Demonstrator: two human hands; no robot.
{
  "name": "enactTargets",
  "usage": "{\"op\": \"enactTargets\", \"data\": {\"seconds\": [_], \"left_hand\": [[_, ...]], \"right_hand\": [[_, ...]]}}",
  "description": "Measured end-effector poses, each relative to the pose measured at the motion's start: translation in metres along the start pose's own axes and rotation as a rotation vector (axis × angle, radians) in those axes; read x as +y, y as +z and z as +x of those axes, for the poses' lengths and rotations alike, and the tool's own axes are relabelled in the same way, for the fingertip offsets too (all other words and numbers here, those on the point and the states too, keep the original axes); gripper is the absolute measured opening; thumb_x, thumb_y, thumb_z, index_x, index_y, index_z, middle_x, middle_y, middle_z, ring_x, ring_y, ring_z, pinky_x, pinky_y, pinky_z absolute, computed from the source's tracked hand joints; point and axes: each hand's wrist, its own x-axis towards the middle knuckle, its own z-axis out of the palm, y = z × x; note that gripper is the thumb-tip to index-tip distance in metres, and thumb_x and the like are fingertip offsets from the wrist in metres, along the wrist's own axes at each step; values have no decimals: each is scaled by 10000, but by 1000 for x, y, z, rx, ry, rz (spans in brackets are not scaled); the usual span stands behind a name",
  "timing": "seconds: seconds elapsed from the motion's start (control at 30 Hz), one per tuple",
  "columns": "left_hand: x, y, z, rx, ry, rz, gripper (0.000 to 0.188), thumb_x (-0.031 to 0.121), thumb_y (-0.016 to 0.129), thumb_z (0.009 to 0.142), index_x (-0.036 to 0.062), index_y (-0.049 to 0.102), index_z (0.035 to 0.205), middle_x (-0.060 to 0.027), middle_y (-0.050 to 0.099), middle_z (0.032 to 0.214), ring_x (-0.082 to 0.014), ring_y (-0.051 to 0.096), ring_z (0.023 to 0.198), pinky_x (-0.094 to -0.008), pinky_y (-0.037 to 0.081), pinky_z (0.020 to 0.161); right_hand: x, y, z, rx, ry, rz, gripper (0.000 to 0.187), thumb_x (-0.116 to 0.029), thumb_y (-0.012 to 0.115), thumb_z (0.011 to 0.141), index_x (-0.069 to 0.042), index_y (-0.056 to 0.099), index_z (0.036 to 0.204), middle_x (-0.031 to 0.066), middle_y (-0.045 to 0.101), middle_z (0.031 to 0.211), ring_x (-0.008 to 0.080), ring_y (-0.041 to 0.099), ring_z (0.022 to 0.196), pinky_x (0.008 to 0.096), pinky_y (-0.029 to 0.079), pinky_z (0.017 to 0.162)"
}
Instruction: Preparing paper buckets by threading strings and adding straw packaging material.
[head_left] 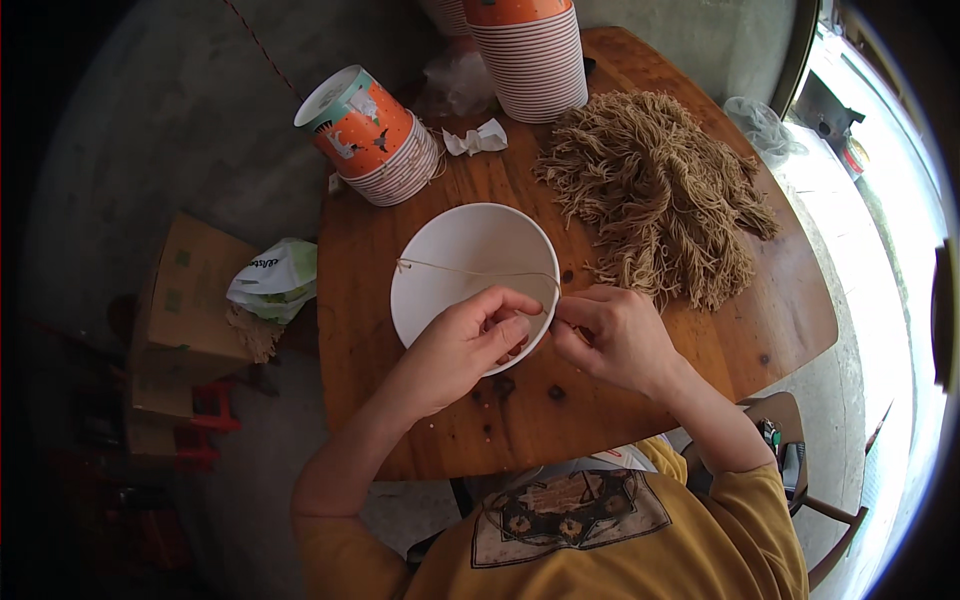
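Note:
A white paper bucket [430,300] lies before me with its mouth facing me. A thin tan string [470,270] spans the mouth, knotted at the left rim and running to the right rim. My left hand [475,340] reaches over the mouth, its fingers curled inside against the right wall. What those fingertips hold is hidden. Just outside the right rim, my right hand [620,335] is closed in a pinch at the string's end. The fingertips of both hands nearly meet across the rim.
A big heap of tan strings [665,195] covers the table's [440,435] right back. Nested orange patterned buckets [375,140] lean at the back left, beside crumpled white paper [476,138]. A taller bucket stack [528,65] stands behind. Cardboard boxes [185,310] and a white plastic bag [275,280] are left.

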Motion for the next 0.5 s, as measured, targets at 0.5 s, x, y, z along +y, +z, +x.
{"op": "enactTargets", "data": {"seconds": [0.5], "left_hand": [[9,4,5,96,102,369,127,112,534,942,13,555,1019,-74,629,842,-159,612,755,-310,490,691]], "right_hand": [[1,-4,-3,-35,28,9,156,-174,624,828,-105,689,951,108,622,689,301,622,626,409,507,558]]}}
